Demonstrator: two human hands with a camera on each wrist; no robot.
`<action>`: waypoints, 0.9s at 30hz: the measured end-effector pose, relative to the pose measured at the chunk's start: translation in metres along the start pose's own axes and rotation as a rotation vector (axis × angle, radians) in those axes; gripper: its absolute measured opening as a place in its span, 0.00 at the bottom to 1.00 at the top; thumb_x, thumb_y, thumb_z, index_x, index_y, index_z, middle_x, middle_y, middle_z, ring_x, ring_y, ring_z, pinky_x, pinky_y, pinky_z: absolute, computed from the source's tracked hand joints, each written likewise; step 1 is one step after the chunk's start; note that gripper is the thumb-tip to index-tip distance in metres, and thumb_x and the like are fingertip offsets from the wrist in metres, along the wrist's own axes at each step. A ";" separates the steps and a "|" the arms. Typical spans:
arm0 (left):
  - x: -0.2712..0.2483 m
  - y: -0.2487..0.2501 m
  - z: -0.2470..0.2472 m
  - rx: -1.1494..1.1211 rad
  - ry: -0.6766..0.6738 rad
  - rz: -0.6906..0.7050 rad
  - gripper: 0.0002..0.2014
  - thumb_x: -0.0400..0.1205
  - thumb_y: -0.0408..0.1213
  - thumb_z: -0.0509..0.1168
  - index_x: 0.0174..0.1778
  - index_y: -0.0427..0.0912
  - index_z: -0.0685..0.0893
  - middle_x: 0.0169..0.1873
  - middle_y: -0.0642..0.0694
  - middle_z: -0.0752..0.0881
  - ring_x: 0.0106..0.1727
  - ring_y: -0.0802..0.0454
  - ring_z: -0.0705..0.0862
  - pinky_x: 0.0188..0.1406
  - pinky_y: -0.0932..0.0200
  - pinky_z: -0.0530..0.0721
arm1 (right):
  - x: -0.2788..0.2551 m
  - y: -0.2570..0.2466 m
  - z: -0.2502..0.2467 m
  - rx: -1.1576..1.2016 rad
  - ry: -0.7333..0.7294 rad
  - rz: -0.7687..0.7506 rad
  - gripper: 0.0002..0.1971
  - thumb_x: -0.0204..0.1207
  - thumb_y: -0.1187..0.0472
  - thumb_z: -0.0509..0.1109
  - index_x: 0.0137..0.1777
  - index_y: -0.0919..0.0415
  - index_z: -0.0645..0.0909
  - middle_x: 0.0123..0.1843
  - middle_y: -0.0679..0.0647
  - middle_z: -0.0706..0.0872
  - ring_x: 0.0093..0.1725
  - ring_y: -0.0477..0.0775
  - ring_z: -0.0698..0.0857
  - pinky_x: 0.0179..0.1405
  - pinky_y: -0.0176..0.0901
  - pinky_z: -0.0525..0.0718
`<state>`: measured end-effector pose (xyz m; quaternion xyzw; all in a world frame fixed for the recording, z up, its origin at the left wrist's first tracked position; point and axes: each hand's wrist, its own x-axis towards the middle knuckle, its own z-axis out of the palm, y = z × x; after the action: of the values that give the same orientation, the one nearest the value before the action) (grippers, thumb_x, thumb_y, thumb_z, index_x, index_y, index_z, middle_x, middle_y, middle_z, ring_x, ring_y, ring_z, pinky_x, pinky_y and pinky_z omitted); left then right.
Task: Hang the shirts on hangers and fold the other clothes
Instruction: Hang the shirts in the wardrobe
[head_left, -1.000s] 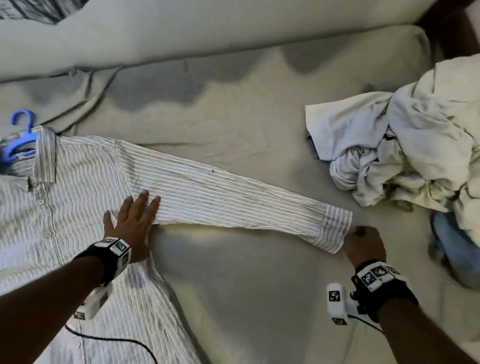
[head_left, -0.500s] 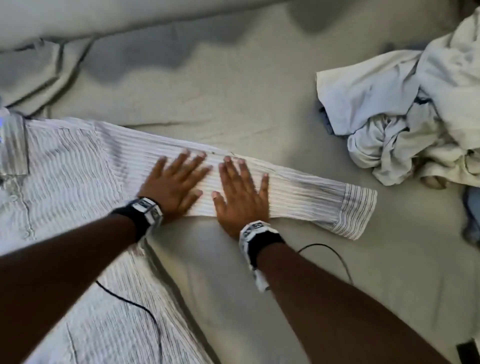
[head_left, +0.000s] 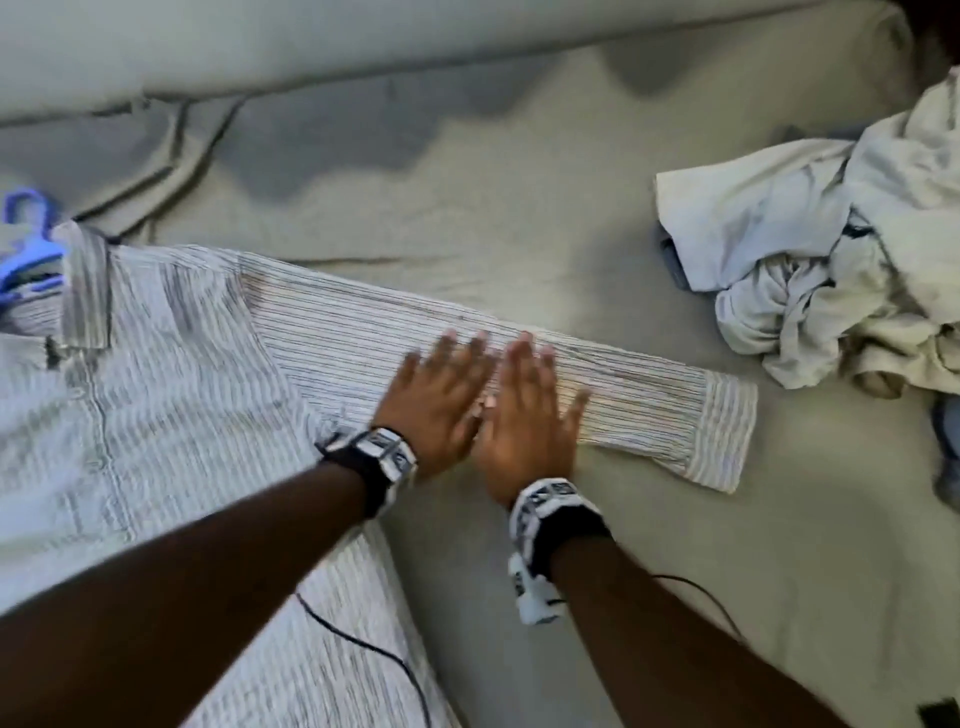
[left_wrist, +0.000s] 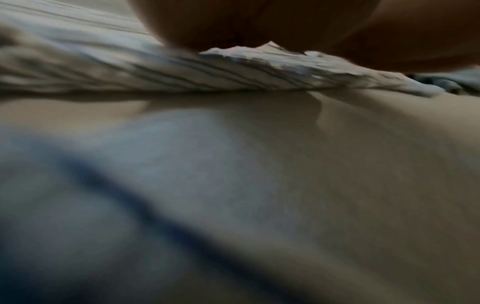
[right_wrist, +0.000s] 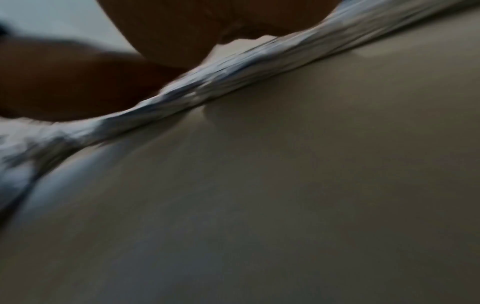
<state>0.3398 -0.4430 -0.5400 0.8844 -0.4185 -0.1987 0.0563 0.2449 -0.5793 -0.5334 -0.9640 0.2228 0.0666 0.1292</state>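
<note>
I press my left hand (head_left: 439, 402) and right hand (head_left: 524, 415) side by side, fingers straight, gripping nothing, on the sleeve (head_left: 519, 374) of the striped shirt (head_left: 156, 395) spread on the bed (head_left: 519, 208), its collar holding a blue hanger (head_left: 28, 249).

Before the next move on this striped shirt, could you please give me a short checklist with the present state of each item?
1. Sleeve flat on the bed sheet: ok.
2. Left hand flat on the sleeve: ok.
3. Right hand flat beside it: ok.
4. Blue hanger at the collar: ok.
5. Shirt buttoned: cannot tell.
6. Clothes pile apart from the cuff: ok.
</note>
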 end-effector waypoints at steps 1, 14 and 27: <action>-0.001 0.004 0.004 0.041 -0.030 0.059 0.37 0.84 0.55 0.46 0.92 0.49 0.57 0.91 0.47 0.55 0.92 0.40 0.48 0.87 0.31 0.52 | 0.001 -0.020 0.008 0.016 -0.042 -0.076 0.39 0.80 0.49 0.47 0.94 0.50 0.47 0.95 0.45 0.42 0.93 0.52 0.42 0.85 0.82 0.47; -0.060 -0.183 -0.051 -0.090 -0.088 -0.567 0.40 0.89 0.63 0.44 0.91 0.49 0.36 0.90 0.51 0.32 0.91 0.43 0.36 0.87 0.30 0.49 | 0.002 0.130 -0.046 -0.049 -0.125 0.478 0.44 0.78 0.39 0.42 0.92 0.60 0.53 0.94 0.54 0.50 0.92 0.62 0.52 0.80 0.90 0.45; -0.362 -0.272 0.026 0.058 0.006 -0.423 0.36 0.89 0.60 0.48 0.92 0.55 0.49 0.92 0.51 0.46 0.92 0.40 0.50 0.81 0.22 0.61 | 0.142 -0.332 0.009 -0.061 -0.242 -0.466 0.36 0.87 0.38 0.60 0.92 0.46 0.54 0.92 0.46 0.59 0.90 0.55 0.57 0.83 0.84 0.48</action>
<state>0.3180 0.0095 -0.5256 0.9544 -0.2291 -0.1911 -0.0108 0.5196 -0.3471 -0.4957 -0.9777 -0.0247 0.1565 0.1378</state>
